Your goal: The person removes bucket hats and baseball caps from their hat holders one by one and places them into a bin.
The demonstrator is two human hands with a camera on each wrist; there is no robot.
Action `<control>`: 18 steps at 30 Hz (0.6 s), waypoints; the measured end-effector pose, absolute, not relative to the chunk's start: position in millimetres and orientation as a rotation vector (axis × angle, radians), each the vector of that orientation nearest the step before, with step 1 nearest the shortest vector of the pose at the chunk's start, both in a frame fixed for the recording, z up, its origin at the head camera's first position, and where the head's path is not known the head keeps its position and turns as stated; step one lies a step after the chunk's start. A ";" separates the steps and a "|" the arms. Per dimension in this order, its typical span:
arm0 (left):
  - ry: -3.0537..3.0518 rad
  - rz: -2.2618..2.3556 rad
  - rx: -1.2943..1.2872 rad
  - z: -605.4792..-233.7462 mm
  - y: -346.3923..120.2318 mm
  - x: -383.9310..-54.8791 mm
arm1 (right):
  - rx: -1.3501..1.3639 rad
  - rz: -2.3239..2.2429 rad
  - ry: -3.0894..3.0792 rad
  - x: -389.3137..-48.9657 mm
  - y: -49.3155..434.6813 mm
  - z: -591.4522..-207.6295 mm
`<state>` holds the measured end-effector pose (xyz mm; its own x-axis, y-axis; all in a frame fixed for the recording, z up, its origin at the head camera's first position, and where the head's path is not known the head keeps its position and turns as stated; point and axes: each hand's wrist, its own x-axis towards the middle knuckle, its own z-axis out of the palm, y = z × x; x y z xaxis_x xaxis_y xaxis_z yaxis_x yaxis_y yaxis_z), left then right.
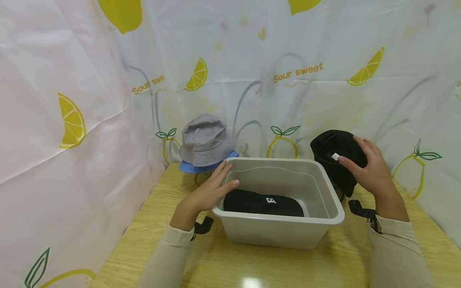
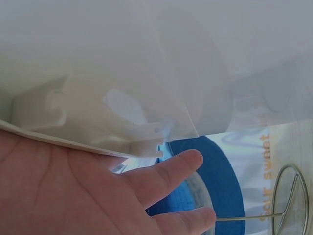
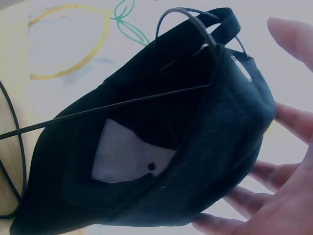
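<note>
My left hand (image 1: pixel 207 192) lies over the left rim of a pale grey plastic bin (image 1: pixel 273 232), fingers extended; in the left wrist view the palm (image 2: pixel 63 196) is against the rim. Inside the bin lies a black cap-like cloth item (image 1: pixel 248 202) with a white letter mark. On the right, a black cap (image 1: pixel 349 144) sits on a wire stand (image 3: pixel 98 110), its strap at the top. My right hand (image 1: pixel 372 168) is beside this cap, fingertips (image 3: pixel 264 169) at its outer side and the thumb (image 3: pixel 293 39) apart from it. A small white tag (image 1: pixel 335 156) shows on the cap.
Behind the bin's left corner, a grey bucket hat (image 1: pixel 205 140) sits over a blue hat (image 1: pixel 191 167), with a wire stand (image 2: pixel 288 210) beneath. A wooden table (image 1: pixel 144 244) carries everything. A lemon-print cloth (image 1: pixel 252 100) hangs close behind and at the left.
</note>
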<state>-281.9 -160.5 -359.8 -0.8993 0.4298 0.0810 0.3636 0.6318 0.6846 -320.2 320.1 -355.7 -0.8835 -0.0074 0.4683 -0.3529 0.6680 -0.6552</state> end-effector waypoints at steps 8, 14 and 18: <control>2.763 1.132 0.678 -359.4 -160.2 -281.9 | 0.189 1.270 -2.374 -328.1 328.0 -365.2; 2.763 1.137 0.673 -361.9 -161.1 -280.7 | 0.107 1.430 -2.374 -335.0 333.4 -377.2; 2.764 1.132 0.685 -362.0 -160.2 -280.8 | 0.101 1.492 -2.362 -336.8 336.5 -382.7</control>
<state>-280.8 -160.2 -362.0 -0.8972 0.4312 0.0959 0.3745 0.6275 0.6827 -336.8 336.5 -382.7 -0.9382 0.1219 0.3238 -0.2400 0.4447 -0.8629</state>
